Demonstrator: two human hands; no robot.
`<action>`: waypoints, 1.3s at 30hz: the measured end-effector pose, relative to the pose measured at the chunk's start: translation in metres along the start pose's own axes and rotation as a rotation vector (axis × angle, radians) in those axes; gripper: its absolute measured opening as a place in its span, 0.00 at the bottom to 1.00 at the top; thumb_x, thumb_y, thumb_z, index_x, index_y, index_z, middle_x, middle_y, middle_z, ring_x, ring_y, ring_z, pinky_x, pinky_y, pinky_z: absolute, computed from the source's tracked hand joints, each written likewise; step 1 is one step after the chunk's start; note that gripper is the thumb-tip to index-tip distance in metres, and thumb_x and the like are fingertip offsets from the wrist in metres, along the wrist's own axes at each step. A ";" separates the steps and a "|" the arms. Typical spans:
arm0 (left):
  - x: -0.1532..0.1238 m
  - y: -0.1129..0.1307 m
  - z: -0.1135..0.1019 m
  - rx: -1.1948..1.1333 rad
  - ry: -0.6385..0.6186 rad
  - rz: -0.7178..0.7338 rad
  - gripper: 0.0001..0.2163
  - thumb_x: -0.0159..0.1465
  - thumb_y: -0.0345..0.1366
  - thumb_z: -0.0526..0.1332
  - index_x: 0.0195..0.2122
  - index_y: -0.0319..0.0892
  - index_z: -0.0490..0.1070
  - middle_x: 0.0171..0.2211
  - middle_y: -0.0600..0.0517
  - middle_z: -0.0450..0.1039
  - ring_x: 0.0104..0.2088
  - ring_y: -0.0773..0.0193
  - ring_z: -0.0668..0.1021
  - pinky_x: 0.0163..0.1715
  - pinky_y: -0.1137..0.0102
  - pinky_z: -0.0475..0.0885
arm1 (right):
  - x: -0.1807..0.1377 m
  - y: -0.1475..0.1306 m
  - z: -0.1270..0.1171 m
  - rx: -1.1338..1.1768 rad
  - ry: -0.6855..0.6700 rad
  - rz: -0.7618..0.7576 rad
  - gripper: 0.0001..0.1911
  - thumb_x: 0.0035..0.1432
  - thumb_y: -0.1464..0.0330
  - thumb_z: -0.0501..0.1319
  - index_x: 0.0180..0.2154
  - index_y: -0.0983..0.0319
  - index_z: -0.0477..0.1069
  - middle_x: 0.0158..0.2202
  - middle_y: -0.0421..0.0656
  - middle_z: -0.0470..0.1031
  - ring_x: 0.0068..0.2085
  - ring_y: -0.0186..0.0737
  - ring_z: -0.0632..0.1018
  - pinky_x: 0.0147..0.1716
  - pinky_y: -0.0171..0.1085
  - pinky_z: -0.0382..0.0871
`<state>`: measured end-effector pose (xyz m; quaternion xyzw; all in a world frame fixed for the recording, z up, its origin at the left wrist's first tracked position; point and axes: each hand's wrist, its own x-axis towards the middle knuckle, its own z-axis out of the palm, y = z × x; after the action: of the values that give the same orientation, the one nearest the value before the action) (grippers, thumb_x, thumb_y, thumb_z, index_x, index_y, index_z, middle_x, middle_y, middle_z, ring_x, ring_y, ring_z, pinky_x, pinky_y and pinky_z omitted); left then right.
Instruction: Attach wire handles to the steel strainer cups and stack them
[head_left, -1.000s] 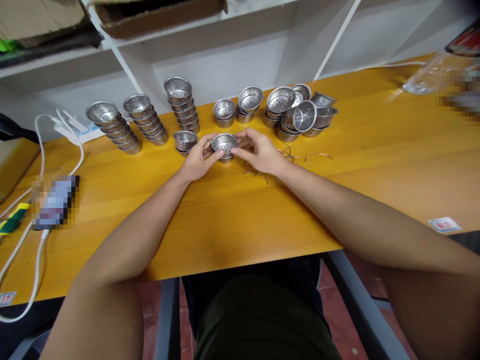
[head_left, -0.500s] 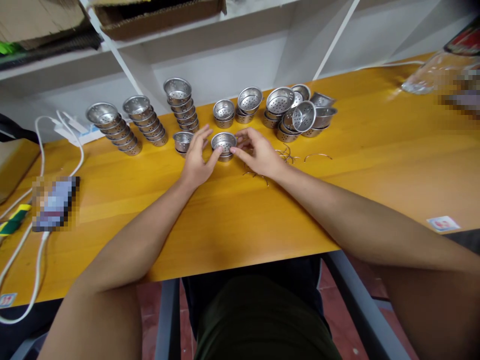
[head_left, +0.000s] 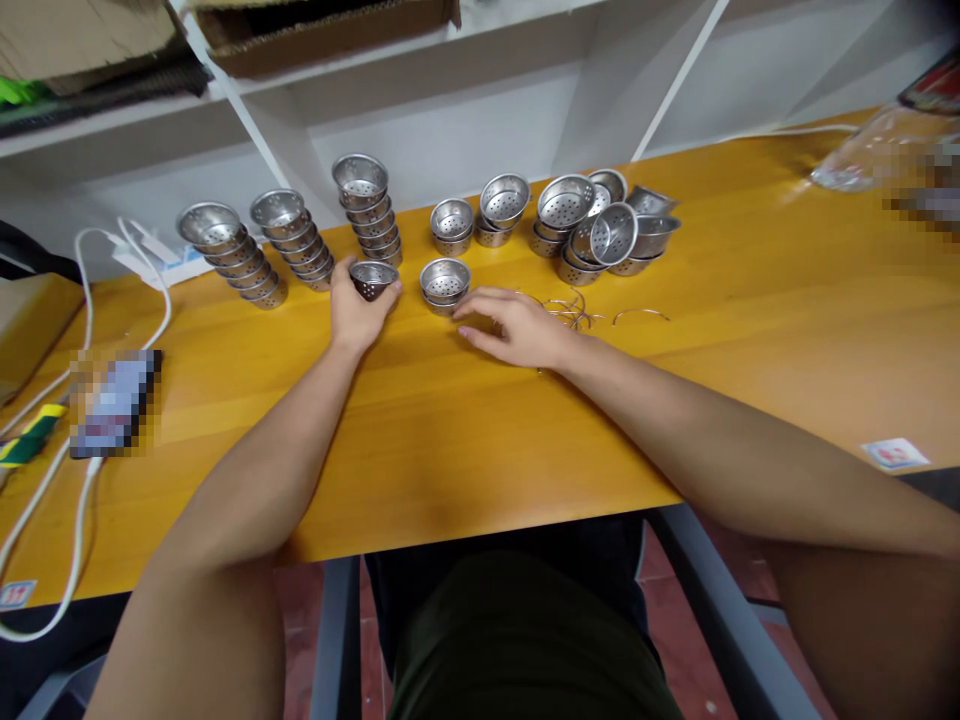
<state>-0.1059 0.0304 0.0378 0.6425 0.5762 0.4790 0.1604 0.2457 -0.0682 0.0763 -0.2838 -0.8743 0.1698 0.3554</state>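
Note:
My left hand (head_left: 357,308) is closed around a small perforated steel cup (head_left: 374,282), thumb on its right side and fingers on its left. Just right of it, a short stack of perforated cups (head_left: 445,280) stands upright on the table. My right hand (head_left: 517,328) rests low beside that stack, thumb and fingers apart, with nothing visible between them. Its fingertips are close to the stack's lower right side; whether they touch it I cannot tell. Several thin curved wires (head_left: 574,312) lie behind and to the right of this hand.
Three tall cup stacks (head_left: 259,270) (head_left: 300,250) (head_left: 369,215) lean or stand at the back left. Shorter stacks (head_left: 452,228) and a jumbled cup pile (head_left: 600,235) are at the back right. A phone (head_left: 116,405) with a white cable lies left; a clear bottle (head_left: 862,150) is far right.
My left hand has moved left from the middle cup stack and closed around the neighbouring cup. My right hand has dropped slightly toward me, away from the stack's rim.

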 end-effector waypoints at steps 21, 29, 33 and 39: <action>-0.050 0.077 0.024 -0.043 -0.296 0.818 0.42 0.82 0.73 0.73 0.87 0.55 0.69 0.78 0.37 0.80 0.80 0.35 0.84 0.84 0.37 0.82 | 0.009 0.012 0.015 0.088 0.379 0.194 0.30 0.80 0.37 0.76 0.60 0.52 0.75 0.40 0.42 0.81 0.35 0.50 0.82 0.40 0.57 0.91; -0.042 0.066 0.028 0.041 -0.309 0.675 0.54 0.70 0.79 0.81 0.86 0.52 0.73 0.81 0.35 0.81 0.82 0.32 0.83 0.87 0.37 0.79 | 0.012 0.005 0.010 0.025 0.369 0.092 0.20 0.84 0.51 0.71 0.67 0.52 0.78 0.41 0.43 0.82 0.38 0.52 0.84 0.45 0.58 0.91; -0.042 0.072 0.025 0.071 -0.330 0.662 0.56 0.68 0.82 0.79 0.87 0.52 0.74 0.81 0.35 0.82 0.82 0.30 0.84 0.87 0.35 0.78 | 0.013 -0.001 0.007 0.047 0.365 0.106 0.17 0.87 0.51 0.67 0.65 0.52 0.81 0.36 0.40 0.78 0.34 0.49 0.79 0.40 0.54 0.86; -0.045 0.075 0.024 0.106 -0.326 0.697 0.58 0.70 0.85 0.74 0.90 0.52 0.71 0.81 0.33 0.81 0.83 0.26 0.81 0.90 0.32 0.72 | 0.015 -0.005 0.003 0.098 0.371 0.154 0.23 0.90 0.42 0.64 0.63 0.52 0.84 0.35 0.40 0.73 0.33 0.48 0.76 0.41 0.53 0.84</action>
<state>-0.0369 -0.0231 0.0635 0.8748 0.3143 0.3660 0.0443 0.2328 -0.0638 0.0846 -0.3584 -0.7603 0.1839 0.5096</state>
